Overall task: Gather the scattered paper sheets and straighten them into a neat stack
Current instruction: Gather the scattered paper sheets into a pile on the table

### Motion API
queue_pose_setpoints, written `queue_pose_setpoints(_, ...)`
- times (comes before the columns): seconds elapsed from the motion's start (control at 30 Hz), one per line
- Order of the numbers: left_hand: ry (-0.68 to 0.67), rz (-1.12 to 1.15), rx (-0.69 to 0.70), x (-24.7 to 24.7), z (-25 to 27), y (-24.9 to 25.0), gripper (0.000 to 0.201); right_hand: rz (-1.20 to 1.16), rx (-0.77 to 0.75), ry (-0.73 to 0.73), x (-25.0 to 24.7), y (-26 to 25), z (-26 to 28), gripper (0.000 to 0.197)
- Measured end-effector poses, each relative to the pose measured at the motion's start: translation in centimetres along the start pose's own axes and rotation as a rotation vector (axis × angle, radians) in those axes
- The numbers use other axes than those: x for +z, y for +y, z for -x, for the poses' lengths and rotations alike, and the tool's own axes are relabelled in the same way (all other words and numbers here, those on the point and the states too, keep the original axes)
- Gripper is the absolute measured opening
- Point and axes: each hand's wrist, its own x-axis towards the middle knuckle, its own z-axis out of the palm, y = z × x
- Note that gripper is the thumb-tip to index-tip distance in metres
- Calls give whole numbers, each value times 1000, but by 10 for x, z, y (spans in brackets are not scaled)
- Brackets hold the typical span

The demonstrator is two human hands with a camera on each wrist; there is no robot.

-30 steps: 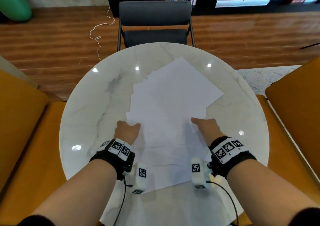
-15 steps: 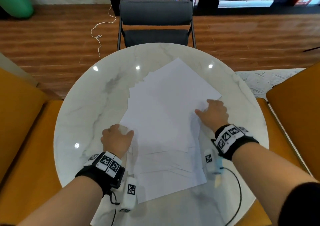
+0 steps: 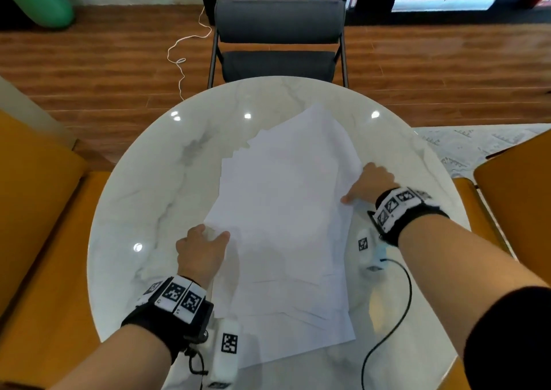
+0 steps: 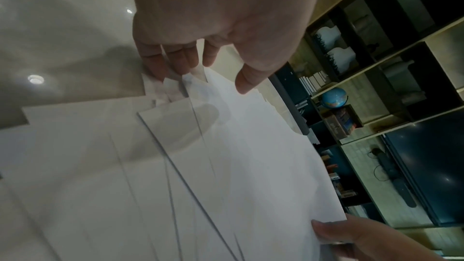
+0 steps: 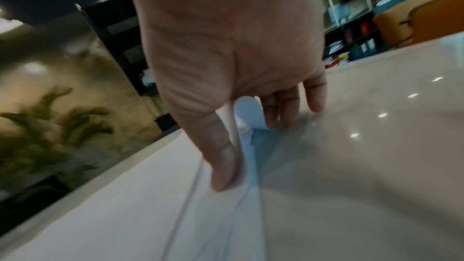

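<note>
Several white paper sheets [image 3: 283, 210] lie fanned and overlapping on the round marble table [image 3: 149, 195]. My left hand [image 3: 210, 234] holds the pile's near-left corner, thumb on top and fingers curled at the edge. In the left wrist view the sheet corners [image 4: 175, 86] meet the fingers [image 4: 163, 62] of my left hand [image 4: 206, 66]. My right hand [image 3: 357, 185] pinches the pile's right edge. The right wrist view shows my right hand [image 5: 248, 152] with its thumb on top and the paper [image 5: 125, 205] edge curling up against the fingers [image 5: 276, 114].
A grey chair [image 3: 278, 31] stands at the table's far side. Orange chairs flank it on the left [image 3: 35, 210] and right [image 3: 515, 195]. A black cable [image 3: 396, 315] trails from my right wrist over the table's near right. Bookshelves line the back wall.
My right hand slid away from me along the pile's right edge and took hold of it. My left hand stayed at the near-left corner. The fanned sheets drew closer together.
</note>
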Motion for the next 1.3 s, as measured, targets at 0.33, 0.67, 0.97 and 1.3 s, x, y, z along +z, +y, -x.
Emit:
queue_pose_setpoints(0.33, -10, -199, 57, -1, 4, -5, 65, -1122, 44, -20, 25, 29, 11, 40)
queue_pose_setpoints(0.67, 65, -449, 234, 2, 19, -15, 72, -144, -152, 282, 16, -32, -12, 89)
queue_pose_setpoints(0.97, 56, -413, 223, 2, 18, -17, 70, -62, -246, 181, 7, -87, -46, 90)
queue_pose_setpoints(1.3, 45, -391, 190, 2, 15, -14, 70, -295, -241, 232, -10, -79, -51, 42)
